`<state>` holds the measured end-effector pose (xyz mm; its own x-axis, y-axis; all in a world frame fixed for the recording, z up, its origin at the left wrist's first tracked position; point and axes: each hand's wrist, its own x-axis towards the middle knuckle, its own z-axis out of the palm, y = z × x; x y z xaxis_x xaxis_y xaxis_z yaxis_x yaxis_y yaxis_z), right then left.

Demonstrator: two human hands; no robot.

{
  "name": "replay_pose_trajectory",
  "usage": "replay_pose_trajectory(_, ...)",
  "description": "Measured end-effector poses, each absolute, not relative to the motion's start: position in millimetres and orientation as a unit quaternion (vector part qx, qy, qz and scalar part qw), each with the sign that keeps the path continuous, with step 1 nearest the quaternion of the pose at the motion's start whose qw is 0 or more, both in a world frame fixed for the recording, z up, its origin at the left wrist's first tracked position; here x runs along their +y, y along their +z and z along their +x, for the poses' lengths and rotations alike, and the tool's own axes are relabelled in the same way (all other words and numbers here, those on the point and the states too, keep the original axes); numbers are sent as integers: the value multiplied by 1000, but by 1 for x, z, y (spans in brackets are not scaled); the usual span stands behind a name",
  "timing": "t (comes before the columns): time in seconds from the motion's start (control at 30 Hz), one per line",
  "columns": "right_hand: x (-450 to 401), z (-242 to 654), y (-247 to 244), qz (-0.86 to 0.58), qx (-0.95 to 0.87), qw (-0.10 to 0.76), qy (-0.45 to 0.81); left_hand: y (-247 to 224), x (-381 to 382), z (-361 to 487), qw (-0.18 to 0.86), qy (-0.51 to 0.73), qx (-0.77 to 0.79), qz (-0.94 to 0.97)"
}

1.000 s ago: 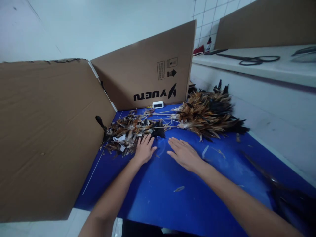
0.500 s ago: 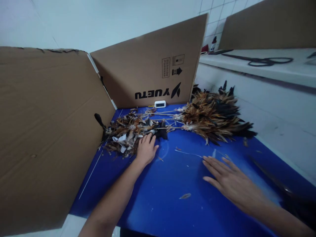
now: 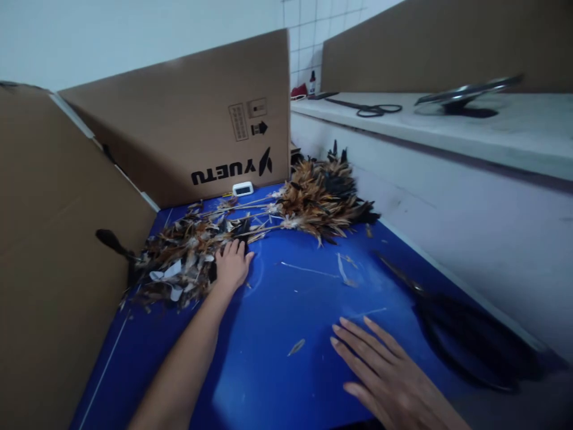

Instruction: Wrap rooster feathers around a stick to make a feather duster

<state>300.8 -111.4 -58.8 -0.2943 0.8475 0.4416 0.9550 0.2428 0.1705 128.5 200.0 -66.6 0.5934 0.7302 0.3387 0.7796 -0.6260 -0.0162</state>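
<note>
My left hand (image 3: 233, 263) rests at the right edge of a pile of loose brown, black and white feathers (image 3: 183, 245), fingers stretched out and touching it. My right hand (image 3: 380, 364) lies open, palm down, over the blue tabletop (image 3: 268, 358) near the front, holding nothing. Behind them lie several feather dusters (image 3: 320, 197), their bushy brown and black heads to the right and thin sticks pointing left into the pile. A few stray feathers (image 3: 296, 347) and thin white strands (image 3: 308, 270) are scattered on the blue surface.
Large black-handled scissors (image 3: 452, 322) lie at the table's right side. Cardboard panels (image 3: 179, 119) wall off the back and left. A small white digital display (image 3: 243, 189) stands at the back. On the right ledge are another pair of scissors (image 3: 373, 109), a small bottle (image 3: 312, 83) and a phone-like object (image 3: 470, 92).
My view has turned to the right. My right hand has come back toward the front edge of the table. My left hand stays beside the feather pile.
</note>
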Motion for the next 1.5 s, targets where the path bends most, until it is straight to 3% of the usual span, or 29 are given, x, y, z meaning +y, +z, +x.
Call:
replay_pose_trajectory(0.3, -127, 305, -66, -660, -710, 150, -195, -57, 196, 114, 89, -163, -416, -890)
replay_pose_trajectory(0.53, -85, 222, -58, -466, -868, 171, -31, -34, 169, 89, -24, -302, -307, -902)
replay_pose_trajectory(0.67, -72, 238, -71, -466, -869, 159, 49, -27, 157, 63, -58, -379, -297, -874)
replay_pose_trajectory(0.87, -54, 326, -87, -588, -795, 137, -67, -35, 171, 22, -10, -480, -411, -774)
replay_pose_trajectory(1.03, -14, 337, -69, -622, -756, 172, -111, -41, 187, 1, 54, -506, -464, -725)
replay_pose_trajectory(1.17, 47, 320, -51, -645, -744, 158, -75, -42, 180, 6, 84, -469, -405, -780)
replay_pose_trajectory(1.3, 111, 306, -51, -693, -710, 111, -52, -45, 155, 31, 35, -309, -273, -910)
replay_pose_trajectory(1.4, 141, 297, -57, -704, -700, 104, -56, -50, 141, 45, 41, -184, -287, -939)
replay_pose_trajectory(1.5, 148, 290, -64, -698, -707, 92, -63, -57, 137, 48, 39, -135, -312, -940)
